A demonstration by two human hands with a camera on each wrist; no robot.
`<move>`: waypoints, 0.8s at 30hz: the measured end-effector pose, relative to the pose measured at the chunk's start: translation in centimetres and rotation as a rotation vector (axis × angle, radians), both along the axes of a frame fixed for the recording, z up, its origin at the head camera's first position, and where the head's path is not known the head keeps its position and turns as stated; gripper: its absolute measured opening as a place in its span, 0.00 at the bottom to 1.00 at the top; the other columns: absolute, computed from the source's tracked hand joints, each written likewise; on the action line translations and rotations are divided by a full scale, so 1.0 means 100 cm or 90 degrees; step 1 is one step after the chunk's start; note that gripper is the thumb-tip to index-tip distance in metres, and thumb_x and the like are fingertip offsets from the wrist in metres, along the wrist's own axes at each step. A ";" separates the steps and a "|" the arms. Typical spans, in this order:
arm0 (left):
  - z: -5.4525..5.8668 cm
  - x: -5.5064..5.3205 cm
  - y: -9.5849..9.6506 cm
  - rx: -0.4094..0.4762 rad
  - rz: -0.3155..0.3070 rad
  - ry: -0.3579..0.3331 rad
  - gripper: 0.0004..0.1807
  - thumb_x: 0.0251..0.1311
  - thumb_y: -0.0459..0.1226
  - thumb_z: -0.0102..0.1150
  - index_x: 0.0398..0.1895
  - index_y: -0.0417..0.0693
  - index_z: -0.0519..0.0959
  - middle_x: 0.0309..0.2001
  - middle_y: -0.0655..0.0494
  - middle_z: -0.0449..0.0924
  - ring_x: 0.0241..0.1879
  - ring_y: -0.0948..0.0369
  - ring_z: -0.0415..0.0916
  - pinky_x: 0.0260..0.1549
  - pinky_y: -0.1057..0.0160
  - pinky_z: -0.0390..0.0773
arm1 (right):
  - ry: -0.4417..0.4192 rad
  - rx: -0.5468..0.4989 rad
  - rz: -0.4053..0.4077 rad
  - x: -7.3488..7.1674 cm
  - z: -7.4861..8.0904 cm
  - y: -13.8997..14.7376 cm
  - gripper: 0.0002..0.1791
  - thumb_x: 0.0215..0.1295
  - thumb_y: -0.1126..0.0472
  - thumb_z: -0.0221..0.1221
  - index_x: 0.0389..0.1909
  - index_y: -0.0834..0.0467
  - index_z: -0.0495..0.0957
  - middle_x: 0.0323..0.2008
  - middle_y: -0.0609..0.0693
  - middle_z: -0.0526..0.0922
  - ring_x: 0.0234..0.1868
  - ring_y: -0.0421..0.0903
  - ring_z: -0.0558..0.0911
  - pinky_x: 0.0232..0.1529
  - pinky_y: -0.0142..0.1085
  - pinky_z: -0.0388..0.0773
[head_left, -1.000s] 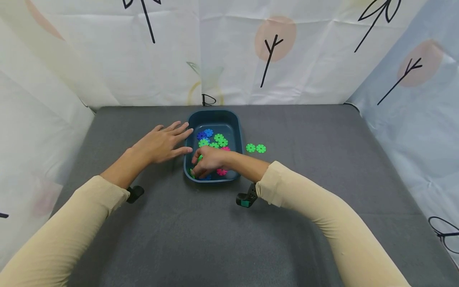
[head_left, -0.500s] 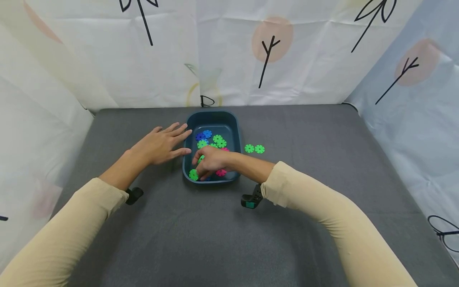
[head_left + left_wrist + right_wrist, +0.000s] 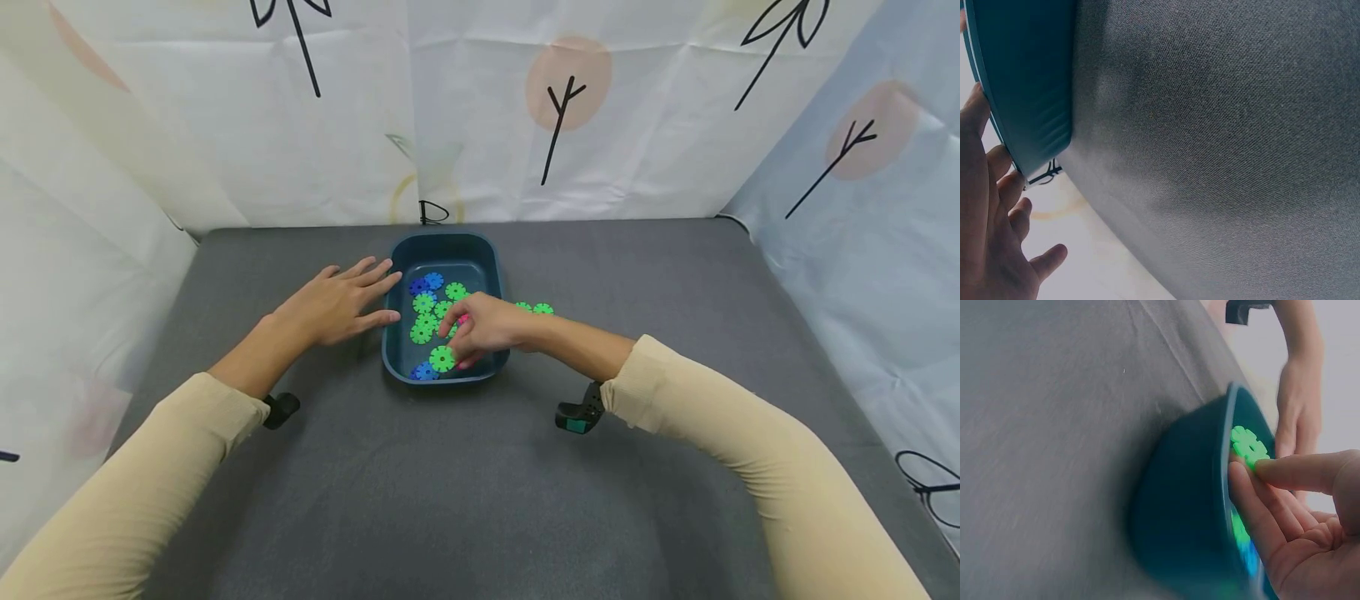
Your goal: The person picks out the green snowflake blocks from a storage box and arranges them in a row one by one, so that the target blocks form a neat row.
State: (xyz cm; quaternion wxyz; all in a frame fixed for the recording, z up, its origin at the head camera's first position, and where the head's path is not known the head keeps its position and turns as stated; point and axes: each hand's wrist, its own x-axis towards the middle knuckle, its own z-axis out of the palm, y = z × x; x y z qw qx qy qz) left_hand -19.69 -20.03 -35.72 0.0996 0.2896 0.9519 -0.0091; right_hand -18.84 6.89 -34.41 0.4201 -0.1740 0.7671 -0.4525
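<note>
A dark blue tub (image 3: pixel 495 267) holds several notched plastic discs: green ones (image 3: pixel 422 332) in the middle, blue ones (image 3: pixel 424 372) at the back and near the front, and a pink one (image 3: pixel 464 319) partly behind my right fingers. Between thumb and fingertips my right hand (image 3: pixel 491 323) pinches a green notched disc (image 3: pixel 1249 445), which shows over the tub's near part in the head view. At the tub's left rim, my left hand (image 3: pixel 333 304) lies with straight, spread fingers; the left wrist view has its fingertips touching that rim.
Two more green discs (image 3: pixel 543 308) lie on the grey tabletop (image 3: pixel 450 483) right of the tub, partly hidden by my right arm. Patterned white cloth (image 3: pixel 480 150) hangs behind the table and along both sides.
My right hand has moved right and lifted from the tub's near left corner, bringing the green disc along. More green discs are now uncovered. The left hand has stayed put.
</note>
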 end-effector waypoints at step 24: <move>-0.002 0.000 0.000 -0.001 0.004 0.002 0.41 0.72 0.60 0.45 0.79 0.48 0.53 0.79 0.44 0.47 0.77 0.45 0.43 0.67 0.32 0.52 | 0.066 0.028 -0.287 -0.038 -0.020 0.160 0.23 0.67 0.70 0.61 0.60 0.73 0.67 0.41 0.62 0.86 0.42 0.53 0.87 0.52 0.49 0.81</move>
